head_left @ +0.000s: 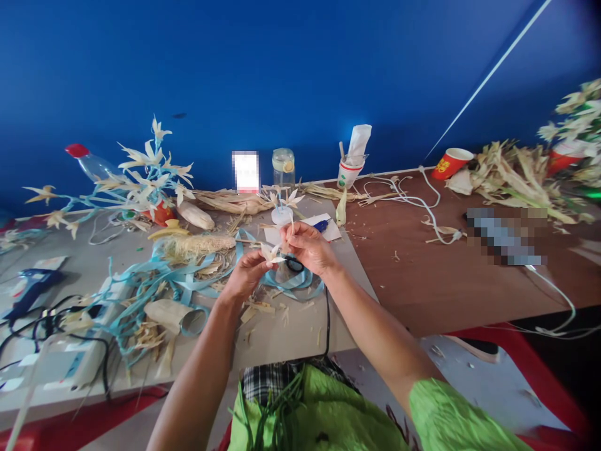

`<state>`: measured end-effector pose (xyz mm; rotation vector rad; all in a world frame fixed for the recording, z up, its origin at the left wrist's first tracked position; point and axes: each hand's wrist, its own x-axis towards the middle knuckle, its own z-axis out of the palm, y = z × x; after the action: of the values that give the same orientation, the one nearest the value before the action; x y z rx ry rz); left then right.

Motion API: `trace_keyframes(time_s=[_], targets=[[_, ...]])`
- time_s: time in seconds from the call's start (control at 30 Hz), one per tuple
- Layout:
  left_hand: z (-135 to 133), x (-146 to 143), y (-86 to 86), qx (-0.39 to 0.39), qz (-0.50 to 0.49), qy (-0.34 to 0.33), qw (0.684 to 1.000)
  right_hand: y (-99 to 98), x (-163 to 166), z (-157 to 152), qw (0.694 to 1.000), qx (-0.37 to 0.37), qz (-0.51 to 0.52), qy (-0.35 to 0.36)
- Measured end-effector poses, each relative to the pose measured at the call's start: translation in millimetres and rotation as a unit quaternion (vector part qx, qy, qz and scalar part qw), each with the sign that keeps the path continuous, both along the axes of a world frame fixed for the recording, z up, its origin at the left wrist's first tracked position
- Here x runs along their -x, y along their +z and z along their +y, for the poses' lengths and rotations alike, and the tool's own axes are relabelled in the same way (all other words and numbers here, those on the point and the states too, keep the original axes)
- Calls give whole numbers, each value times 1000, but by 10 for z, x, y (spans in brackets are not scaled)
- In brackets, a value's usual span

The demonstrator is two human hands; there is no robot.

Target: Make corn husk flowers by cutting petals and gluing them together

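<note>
Now held up just above the grey table (300, 326), over the blue ribbon (293, 283): a small husk flower (272, 253). Pinched from both sides by left hand (246, 275) and right hand (307, 247), closed narrow around it, probably for keeping the thin petals uncrushed.

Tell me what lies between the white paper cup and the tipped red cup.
Head view: a looped white cable lies on the brown table between the white paper cup and the red cup.

Both forearms bare, reaching forward. Left hand (246, 275) and right hand (307, 247) meet at centre, fingers pinched closed, fingertips nearly touching.
</note>
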<state>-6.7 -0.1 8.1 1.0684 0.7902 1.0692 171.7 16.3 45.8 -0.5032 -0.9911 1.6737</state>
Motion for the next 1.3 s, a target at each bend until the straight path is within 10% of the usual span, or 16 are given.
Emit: trace_keyframes(time_s=[1.3], targets=[[0, -60, 13, -35, -81, 56, 994, -3, 176, -71, 996, 37, -77, -12]])
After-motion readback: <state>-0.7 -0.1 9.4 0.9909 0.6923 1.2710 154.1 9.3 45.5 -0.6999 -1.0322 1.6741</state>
